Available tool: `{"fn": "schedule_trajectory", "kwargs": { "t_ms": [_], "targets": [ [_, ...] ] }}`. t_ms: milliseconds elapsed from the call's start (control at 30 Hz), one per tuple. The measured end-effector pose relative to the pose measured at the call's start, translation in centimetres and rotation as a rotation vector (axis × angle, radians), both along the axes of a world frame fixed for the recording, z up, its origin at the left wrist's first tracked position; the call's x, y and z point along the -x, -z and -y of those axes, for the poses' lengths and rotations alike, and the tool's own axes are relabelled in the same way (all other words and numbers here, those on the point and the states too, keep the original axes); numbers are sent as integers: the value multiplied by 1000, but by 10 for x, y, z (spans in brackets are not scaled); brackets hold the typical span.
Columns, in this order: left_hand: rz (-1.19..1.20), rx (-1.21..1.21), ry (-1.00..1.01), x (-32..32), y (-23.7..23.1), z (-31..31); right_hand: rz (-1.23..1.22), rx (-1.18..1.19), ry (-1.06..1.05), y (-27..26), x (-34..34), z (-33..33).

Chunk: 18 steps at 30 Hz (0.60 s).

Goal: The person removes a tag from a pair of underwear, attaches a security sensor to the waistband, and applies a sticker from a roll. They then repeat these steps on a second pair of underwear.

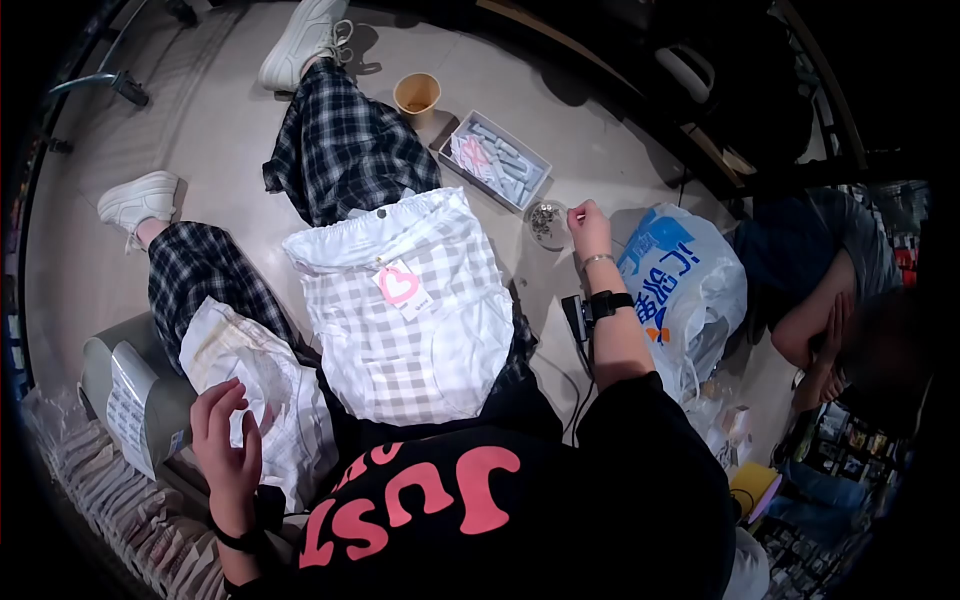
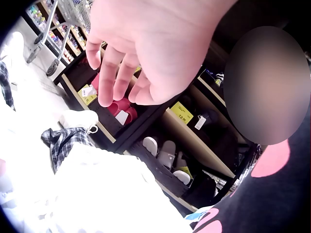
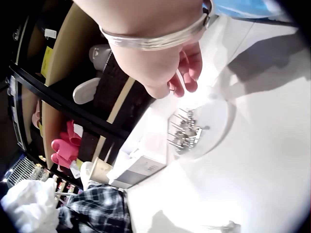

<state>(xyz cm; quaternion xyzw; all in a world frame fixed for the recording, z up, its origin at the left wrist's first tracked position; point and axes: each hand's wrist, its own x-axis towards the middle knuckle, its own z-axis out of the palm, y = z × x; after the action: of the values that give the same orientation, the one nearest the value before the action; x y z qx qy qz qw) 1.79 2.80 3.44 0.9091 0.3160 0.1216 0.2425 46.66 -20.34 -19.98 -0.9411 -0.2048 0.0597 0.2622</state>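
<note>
A grey-and-white checked cloth bag (image 1: 410, 340) with a gathered top lies across the person's lap. A tag with a pink heart (image 1: 400, 287) hangs on its front. The right hand (image 1: 590, 228) is over a small clear dish (image 3: 214, 127) on the floor, and its thumb and fingertips pinch a thin metal pin. Several metal pins (image 3: 186, 133) lie in that dish. The left hand (image 1: 226, 435) is raised with loosely bent fingers and holds nothing. It is above a crumpled white cloth item (image 1: 300, 440) beside the left leg.
A box (image 1: 540, 185) of small packets and a paper cup (image 1: 417, 95) stand on the floor ahead. A white plastic bag (image 1: 715, 290) is at the right, with another person (image 1: 825, 300) beyond. Shoe shelves (image 2: 194, 141) run alongside. Stacked packaged goods (image 1: 130, 510) are at the left.
</note>
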Motion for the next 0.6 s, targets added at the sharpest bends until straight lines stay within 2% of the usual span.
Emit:
{"fn": "schedule_trajectory", "kwargs": {
  "t_ms": [67,167,267,367,467,600],
  "targets": [
    [-4,-5,3,1,0,0,-42,-68,20,-17,-4,-12],
    [-13,9,9,-1,2,0,-37,-61,-120,-33,-14,-45],
    [-14,6,9,-1,3,-1,-52,60,-192,-18,-30,-82],
    [-7,29,-27,1,1,0,68,244,-369,-5,-33,-106],
    [-21,-7,-18,10,2,-2,131,407,-370,35,-41,-114],
    [0,32,-56,16,4,-3,59,558,-451,22,-37,-122]
  ]
}}
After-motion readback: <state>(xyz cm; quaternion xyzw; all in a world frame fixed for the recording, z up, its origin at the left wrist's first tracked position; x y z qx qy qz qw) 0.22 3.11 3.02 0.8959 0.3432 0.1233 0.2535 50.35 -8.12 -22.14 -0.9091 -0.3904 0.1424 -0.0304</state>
